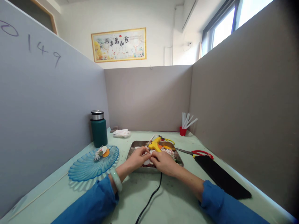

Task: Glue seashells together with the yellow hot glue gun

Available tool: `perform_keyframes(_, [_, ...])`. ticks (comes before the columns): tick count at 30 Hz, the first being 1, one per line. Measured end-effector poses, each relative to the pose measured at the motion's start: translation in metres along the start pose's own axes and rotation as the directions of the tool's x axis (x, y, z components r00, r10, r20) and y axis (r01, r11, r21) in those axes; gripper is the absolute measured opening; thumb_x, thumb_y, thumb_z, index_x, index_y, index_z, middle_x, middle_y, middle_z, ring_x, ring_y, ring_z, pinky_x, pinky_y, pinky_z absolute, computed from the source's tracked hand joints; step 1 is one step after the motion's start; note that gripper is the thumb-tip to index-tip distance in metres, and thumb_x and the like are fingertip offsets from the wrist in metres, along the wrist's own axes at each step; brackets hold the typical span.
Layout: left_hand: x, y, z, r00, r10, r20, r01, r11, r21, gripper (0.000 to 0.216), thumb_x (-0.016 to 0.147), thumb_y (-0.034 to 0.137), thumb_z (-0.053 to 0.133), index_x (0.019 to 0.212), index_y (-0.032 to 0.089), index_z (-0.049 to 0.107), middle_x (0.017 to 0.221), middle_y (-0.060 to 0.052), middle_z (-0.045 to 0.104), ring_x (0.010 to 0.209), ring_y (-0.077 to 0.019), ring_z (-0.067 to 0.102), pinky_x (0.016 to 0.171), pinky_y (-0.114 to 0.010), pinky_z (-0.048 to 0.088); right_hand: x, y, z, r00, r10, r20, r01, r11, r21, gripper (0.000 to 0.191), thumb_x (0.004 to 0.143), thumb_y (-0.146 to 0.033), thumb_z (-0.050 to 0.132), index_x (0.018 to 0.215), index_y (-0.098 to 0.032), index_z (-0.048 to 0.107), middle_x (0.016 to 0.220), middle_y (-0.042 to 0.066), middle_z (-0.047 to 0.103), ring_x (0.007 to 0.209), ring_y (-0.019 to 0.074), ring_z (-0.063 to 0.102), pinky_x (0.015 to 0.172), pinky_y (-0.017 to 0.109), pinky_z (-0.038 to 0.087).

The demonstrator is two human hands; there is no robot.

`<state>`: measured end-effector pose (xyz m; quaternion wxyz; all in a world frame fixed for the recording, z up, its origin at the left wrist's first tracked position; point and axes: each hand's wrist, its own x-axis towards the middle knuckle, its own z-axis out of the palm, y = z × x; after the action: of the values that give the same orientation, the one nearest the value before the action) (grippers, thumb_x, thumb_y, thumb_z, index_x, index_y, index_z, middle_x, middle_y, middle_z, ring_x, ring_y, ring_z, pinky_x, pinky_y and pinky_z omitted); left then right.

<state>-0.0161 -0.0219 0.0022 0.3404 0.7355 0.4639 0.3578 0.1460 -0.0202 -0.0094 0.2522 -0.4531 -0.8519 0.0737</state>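
Observation:
My left hand (138,158) and my right hand (163,161) meet over the near part of a metal tray (144,170). The fingers of both are closed in a pinch, almost touching each other. Whatever lies between the fingertips is too small to make out. Just beyond my hands a yellow hot glue gun (154,145) lies across the tray, which is filled with small white, pink and orange pieces. A black cord (153,194) runs from the tray's near side toward me.
At left, a blue fluted glass plate (86,168) bears a small decorated cluster (101,153); behind it stands a green bottle (99,132). Red-handled scissors (202,153) and a black strip (221,177) lie at right. Glue sticks fill a red cup (182,131). Partitions enclose the table.

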Motion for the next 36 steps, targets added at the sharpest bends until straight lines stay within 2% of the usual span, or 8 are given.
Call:
perform_keyframes(6, [0.0011, -0.0021, -0.0009, 1.0, 0.024, -0.012, -0.023, 0.998, 0.05, 0.028, 0.071, 0.043, 0.052, 0.077, 0.016, 0.053, 0.063, 0.002, 0.051, 0.06, -0.0122, 0.049, 0.048, -0.02, 0.039, -0.001, -0.0021, -0.0019, 1.0, 0.007, 0.01, -0.006, 1.0, -0.022, 0.025, 0.086, -0.03, 0.04, 0.083, -0.018, 0.062, 0.076, 0.003, 0.062, 0.069, 0.0132, 0.051, 0.059, 0.022, 0.028])
perform_keyframes(15, [0.0007, -0.0018, -0.0021, 0.988, 0.149, -0.035, -0.141, 0.976, 0.166, 0.019, 0.074, 0.034, 0.049, 0.073, 0.016, 0.056, 0.067, 0.001, 0.054, 0.065, -0.0126, 0.048, 0.058, -0.021, 0.039, -0.0002, 0.0003, 0.0009, 0.999, -0.032, -0.01, 0.032, 0.998, -0.06, 0.024, 0.085, -0.028, 0.04, 0.082, -0.018, 0.062, 0.074, 0.003, 0.063, 0.069, 0.0137, 0.051, 0.058, 0.023, 0.026])
perform_keyframes(23, [0.0007, -0.0016, -0.002, 0.982, 0.183, -0.04, -0.168, 0.955, 0.246, 0.017, 0.075, 0.03, 0.048, 0.074, 0.016, 0.057, 0.074, -0.001, 0.058, 0.072, -0.0145, 0.051, 0.063, -0.022, 0.039, -0.0017, -0.0015, 0.0007, 0.999, -0.042, -0.006, 0.041, 0.991, -0.126, 0.025, 0.086, -0.029, 0.04, 0.086, -0.019, 0.063, 0.077, 0.004, 0.064, 0.07, 0.015, 0.052, 0.058, 0.024, 0.026])
perform_keyframes(36, [0.0007, -0.0027, -0.0015, 0.986, 0.166, -0.032, -0.154, 0.959, 0.238, 0.017, 0.075, 0.029, 0.047, 0.075, 0.015, 0.057, 0.072, 0.0, 0.057, 0.07, -0.0138, 0.051, 0.062, -0.022, 0.039, -0.003, -0.0008, 0.0023, 0.998, -0.056, -0.013, 0.053, 0.984, -0.171, 0.028, 0.087, -0.032, 0.038, 0.089, -0.019, 0.062, 0.078, 0.004, 0.064, 0.07, 0.0148, 0.053, 0.058, 0.024, 0.025])
